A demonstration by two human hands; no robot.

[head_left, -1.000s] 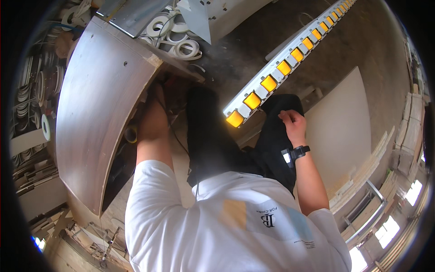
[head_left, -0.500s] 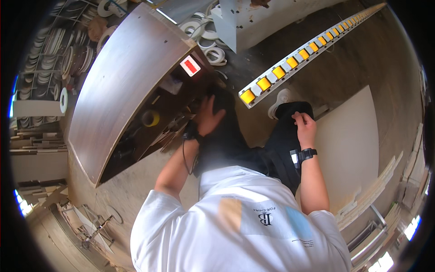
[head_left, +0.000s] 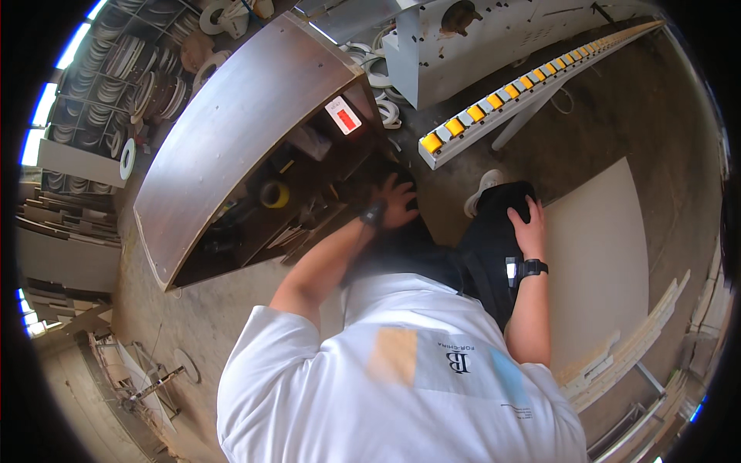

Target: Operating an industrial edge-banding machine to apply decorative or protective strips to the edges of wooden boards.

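My left hand (head_left: 397, 202) rests on the left leg of my black trousers, its fingers spread and nothing in it. My right hand (head_left: 529, 228) lies over my right thigh near the knee, fingers apart and empty. Each wrist carries a black band; a small device sits beside the right one. Closest to my left hand stands a brown wooden cabinet (head_left: 231, 116) with an open front. Inside it are a yellow-and-black roll (head_left: 274, 194), a clear plastic bag (head_left: 310, 142) and dark items I cannot make out. A white-and-red label (head_left: 343, 116) is on its inner side.
A long roller rail (head_left: 494, 103) with yellow rollers runs toward the far right. Beside my right leg leans a large pale board (head_left: 598, 255). Rolls of edging strip (head_left: 378, 73) lie behind the cabinet; racks of more rolls (head_left: 100, 92) stand far left. White strips (head_left: 625, 347) lie at right.
My right hand has gone from loosely curled to spread on my thigh. My left hand has shifted slightly but still rests on my leg. The whole view has turned a little.
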